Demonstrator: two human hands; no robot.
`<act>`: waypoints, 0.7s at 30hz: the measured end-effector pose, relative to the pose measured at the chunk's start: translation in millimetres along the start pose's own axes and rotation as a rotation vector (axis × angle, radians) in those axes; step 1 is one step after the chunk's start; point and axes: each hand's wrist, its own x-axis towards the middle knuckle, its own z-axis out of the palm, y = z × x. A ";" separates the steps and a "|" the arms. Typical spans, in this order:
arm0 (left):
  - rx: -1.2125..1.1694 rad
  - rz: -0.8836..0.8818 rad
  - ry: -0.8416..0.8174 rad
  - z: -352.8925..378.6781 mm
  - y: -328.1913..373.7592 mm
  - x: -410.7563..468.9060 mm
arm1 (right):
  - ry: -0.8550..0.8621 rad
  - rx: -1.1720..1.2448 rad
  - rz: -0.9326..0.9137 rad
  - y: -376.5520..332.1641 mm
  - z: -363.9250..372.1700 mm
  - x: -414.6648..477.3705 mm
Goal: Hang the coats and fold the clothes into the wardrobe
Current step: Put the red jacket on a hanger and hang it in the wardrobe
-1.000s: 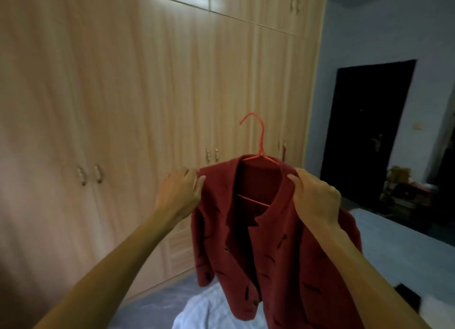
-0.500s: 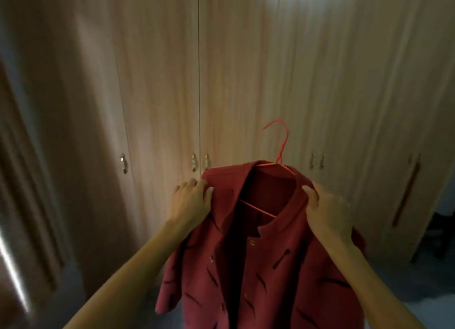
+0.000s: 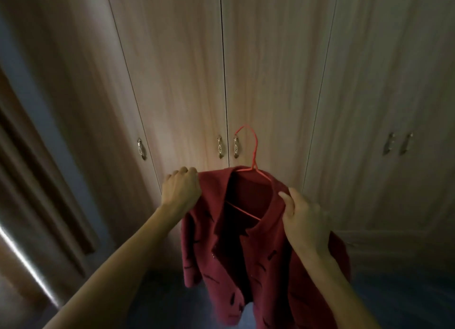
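Two hands hold one red coat (image 3: 246, 255) up by its shoulders: the left hand (image 3: 181, 189) grips one shoulder and the right hand (image 3: 304, 218) pinches the collar edge. The coat is already on its hanger (image 3: 255, 146), whose hook stands free above the collar. Just behind the coat, every wardrobe (image 3: 270, 70) door is closed, so its contents are hidden. By my reading, a door has yet to be opened and the hook set inside. No folded clothes show.
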 end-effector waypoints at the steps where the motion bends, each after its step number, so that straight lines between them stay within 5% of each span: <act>1: 0.007 0.000 -0.012 9.8 0.8 11.5 | 0.015 -0.011 -0.017 1.9 8.6 5.4; 21: -0.135 -0.032 -0.177 241.1 -1.1 263.5 | -0.051 -0.320 0.051 65.4 181.8 115.1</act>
